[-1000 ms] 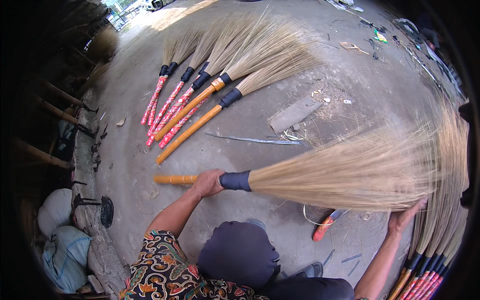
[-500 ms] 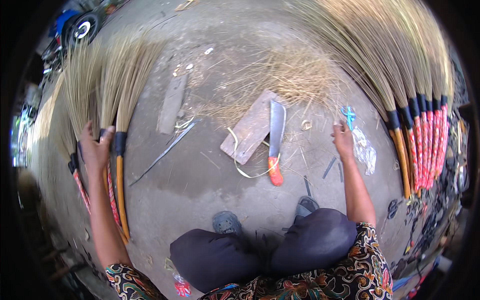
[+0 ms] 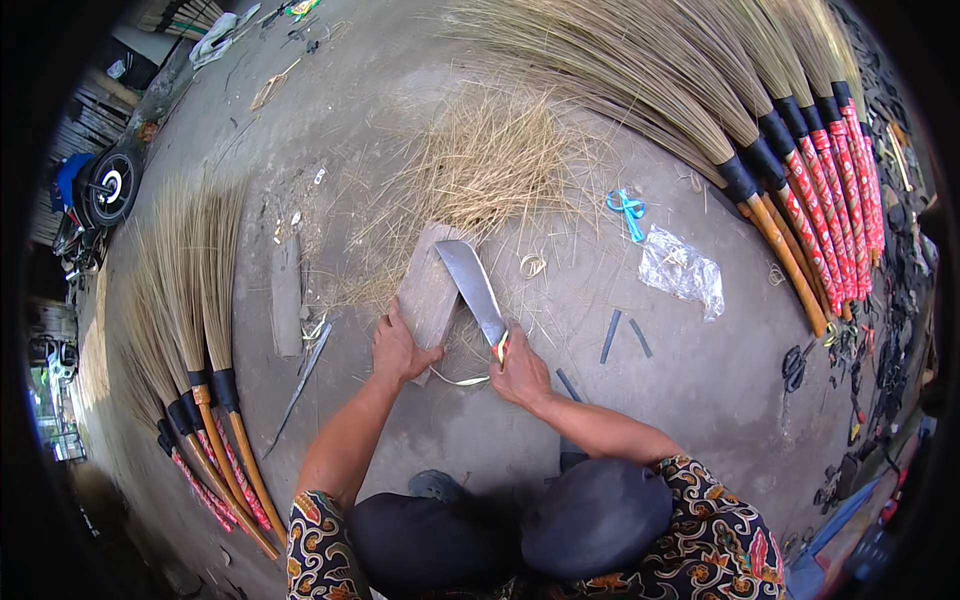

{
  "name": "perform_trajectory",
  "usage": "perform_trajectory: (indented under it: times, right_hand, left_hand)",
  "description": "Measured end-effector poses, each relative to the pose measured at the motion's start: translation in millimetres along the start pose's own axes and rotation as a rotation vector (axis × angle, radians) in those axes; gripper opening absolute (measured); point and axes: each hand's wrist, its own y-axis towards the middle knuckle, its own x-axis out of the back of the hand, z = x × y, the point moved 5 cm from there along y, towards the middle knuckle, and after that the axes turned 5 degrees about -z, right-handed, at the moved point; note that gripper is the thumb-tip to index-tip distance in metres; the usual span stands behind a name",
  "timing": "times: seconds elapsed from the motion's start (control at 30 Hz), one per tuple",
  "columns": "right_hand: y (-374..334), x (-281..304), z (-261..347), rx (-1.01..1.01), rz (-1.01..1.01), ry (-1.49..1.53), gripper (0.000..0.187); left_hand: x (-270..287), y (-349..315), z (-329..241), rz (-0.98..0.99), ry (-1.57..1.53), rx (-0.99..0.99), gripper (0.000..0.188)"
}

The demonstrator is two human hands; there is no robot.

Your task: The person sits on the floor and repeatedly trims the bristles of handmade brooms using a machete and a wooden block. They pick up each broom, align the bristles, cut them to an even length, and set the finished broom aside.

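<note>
My left hand [image 3: 402, 352] grips the near end of a flat wooden board [image 3: 424, 278], fingers along its left edge and thumb across toward the right edge. My right hand [image 3: 521, 374] is closed around the handle of a machete. The machete's broad blade [image 3: 470, 285] points away from me, its tip lying over the board's right edge. Most of the handle is hidden by my fingers. A pale thin strip [image 3: 463, 381] curves between the two hands. Just beyond the board is a loose heap of dry straw [image 3: 495, 165].
Finished brooms [image 3: 725, 165] fan out at right; more brooms [image 3: 215, 290] stand at left. Blue-handled scissors [image 3: 628, 212], a crumpled plastic bag [image 3: 682, 272] and black tube pieces [image 3: 611, 337] lie to the right. Another plank [image 3: 287, 298] and a long strip [image 3: 300, 385] lie left.
My left hand has left the brooms at left and taken hold of the board. My right hand has come inward from near the scissors and grasped the machete. The view has shifted.
</note>
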Motion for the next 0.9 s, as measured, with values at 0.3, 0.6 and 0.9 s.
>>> perform_trajectory:
  times: [0.3, 0.6, 0.9]
  right_hand:
    - [65, 154, -70, -0.089, -0.48, 0.243, 0.039]
    - [198, 111, -53, -0.193, -0.745, 0.172, 0.051]
    - [279, -15, 139, -0.128, 0.146, 0.547, 0.067]
  left_hand:
    - [30, -32, 49, -0.13, -0.523, -0.136, 0.117]
    - [62, -91, 75, -0.159, -0.835, -0.007, 0.101]
    - [72, -117, 79, -0.174, -0.756, 0.065, 0.104]
